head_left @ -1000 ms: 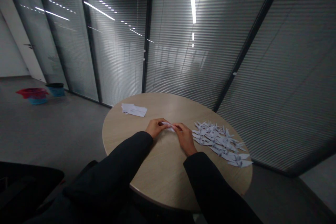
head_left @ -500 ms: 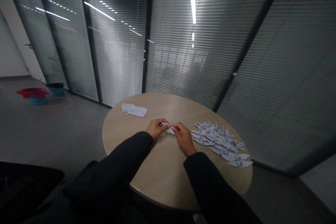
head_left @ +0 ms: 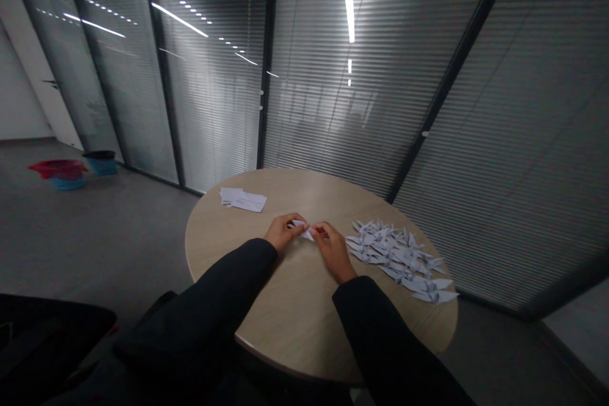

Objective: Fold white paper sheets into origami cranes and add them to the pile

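My left hand (head_left: 282, 232) and my right hand (head_left: 332, 251) meet above the middle of a round wooden table (head_left: 295, 311). Both pinch a small folded piece of white paper (head_left: 303, 229), and my fingers hide part of it. To the right of my right hand, several white origami cranes (head_left: 394, 259) lie in a dense overlapping group, close to but apart from that hand. Beyond my hands, near the far rim, lies a small stack of white paper sheets (head_left: 242, 200).
Glass partitions with slatted blinds (head_left: 333, 108) curve behind the table. A dark chair back (head_left: 47, 342) stands at lower left. Far left on the grey floor are a red-rimmed blue basin (head_left: 59, 174) and a dark-rimmed blue bin (head_left: 101, 163).
The folded paper has shifted slightly between my fingers, and my right hand has moved a little toward my left. The cranes and the paper stack stay in place.
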`<move>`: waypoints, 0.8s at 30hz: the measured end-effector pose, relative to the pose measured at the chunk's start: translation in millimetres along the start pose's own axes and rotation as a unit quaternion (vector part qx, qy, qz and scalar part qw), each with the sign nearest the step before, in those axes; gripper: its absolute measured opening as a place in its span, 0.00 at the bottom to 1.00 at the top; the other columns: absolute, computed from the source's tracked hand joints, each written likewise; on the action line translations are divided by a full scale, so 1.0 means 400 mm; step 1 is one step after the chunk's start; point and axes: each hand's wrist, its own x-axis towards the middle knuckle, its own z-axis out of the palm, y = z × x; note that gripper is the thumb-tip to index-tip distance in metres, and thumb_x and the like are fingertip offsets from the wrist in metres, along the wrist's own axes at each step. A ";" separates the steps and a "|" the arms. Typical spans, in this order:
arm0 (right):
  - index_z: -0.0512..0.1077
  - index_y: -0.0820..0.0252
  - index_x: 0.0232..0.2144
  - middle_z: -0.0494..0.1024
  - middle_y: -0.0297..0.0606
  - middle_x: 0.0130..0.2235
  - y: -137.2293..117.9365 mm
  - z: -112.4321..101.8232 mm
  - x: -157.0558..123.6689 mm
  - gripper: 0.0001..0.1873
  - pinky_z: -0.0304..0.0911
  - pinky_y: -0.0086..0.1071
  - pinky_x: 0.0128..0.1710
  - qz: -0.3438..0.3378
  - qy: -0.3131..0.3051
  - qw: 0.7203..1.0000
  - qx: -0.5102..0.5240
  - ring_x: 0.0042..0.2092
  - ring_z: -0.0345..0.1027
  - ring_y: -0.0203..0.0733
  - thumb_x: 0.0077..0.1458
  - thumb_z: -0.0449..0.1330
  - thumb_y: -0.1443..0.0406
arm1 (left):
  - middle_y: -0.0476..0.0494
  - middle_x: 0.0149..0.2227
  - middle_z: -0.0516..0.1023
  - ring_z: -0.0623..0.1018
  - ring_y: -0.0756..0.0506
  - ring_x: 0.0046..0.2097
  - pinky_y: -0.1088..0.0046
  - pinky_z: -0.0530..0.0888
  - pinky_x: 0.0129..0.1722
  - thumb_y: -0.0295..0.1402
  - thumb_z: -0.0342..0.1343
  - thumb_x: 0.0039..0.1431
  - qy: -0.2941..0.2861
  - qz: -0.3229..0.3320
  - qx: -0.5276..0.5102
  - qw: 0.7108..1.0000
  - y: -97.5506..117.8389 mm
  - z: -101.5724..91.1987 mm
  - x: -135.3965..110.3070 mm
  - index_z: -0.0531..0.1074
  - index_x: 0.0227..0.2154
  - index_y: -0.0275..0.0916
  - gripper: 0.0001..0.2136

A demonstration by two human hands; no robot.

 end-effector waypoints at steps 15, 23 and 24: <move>0.69 0.58 0.29 0.74 0.37 0.32 0.027 0.002 0.001 0.08 0.63 0.32 0.36 -0.003 0.001 1.000 -0.006 0.35 0.68 0.40 0.54 0.54 0.60 | 0.43 0.29 0.76 0.73 0.48 0.30 0.73 0.69 0.32 0.41 0.60 0.45 -0.004 -0.007 -0.018 1.000 0.002 -0.002 0.002 0.74 0.28 0.34 0.14; 0.67 0.58 0.27 0.73 0.36 0.31 0.007 -0.004 0.000 0.09 0.61 0.32 0.36 -0.002 -0.005 1.000 -0.011 0.34 0.66 0.40 0.55 0.53 0.60 | 0.44 0.26 0.74 0.72 0.49 0.28 0.73 0.69 0.31 0.41 0.60 0.44 -0.007 -0.012 -0.056 0.998 -0.002 -0.003 0.001 0.74 0.27 0.33 0.13; 0.67 0.58 0.27 0.73 0.36 0.31 0.005 -0.005 0.000 0.09 0.61 0.32 0.36 0.000 -0.009 1.000 -0.011 0.34 0.66 0.40 0.55 0.53 0.60 | 0.44 0.26 0.74 0.72 0.49 0.28 0.73 0.69 0.31 0.41 0.60 0.44 -0.008 -0.011 -0.055 0.998 -0.003 -0.004 0.001 0.74 0.27 0.33 0.13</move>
